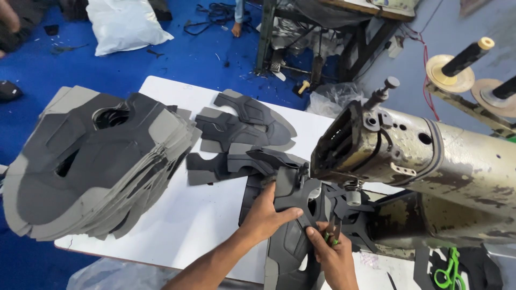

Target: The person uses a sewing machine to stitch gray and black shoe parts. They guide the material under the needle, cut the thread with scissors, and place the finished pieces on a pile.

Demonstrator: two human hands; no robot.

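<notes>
Head view showed a worn sewing machine (430, 161) looming over the white table (177, 220), its head blocking the far side of the work. A tall stack of grey cut pieces (97, 161) lay at the left, with a few loose pieces (242, 126) between it and the machine. The left hand (266, 212) pressed a dark shaped piece (295, 196) under the needle area, fingers closed on its edge. The right hand (333, 252) gripped small green-handled snips (330, 236) beside it. A white sack (123, 24) lay on the blue floor (204, 59).
</notes>
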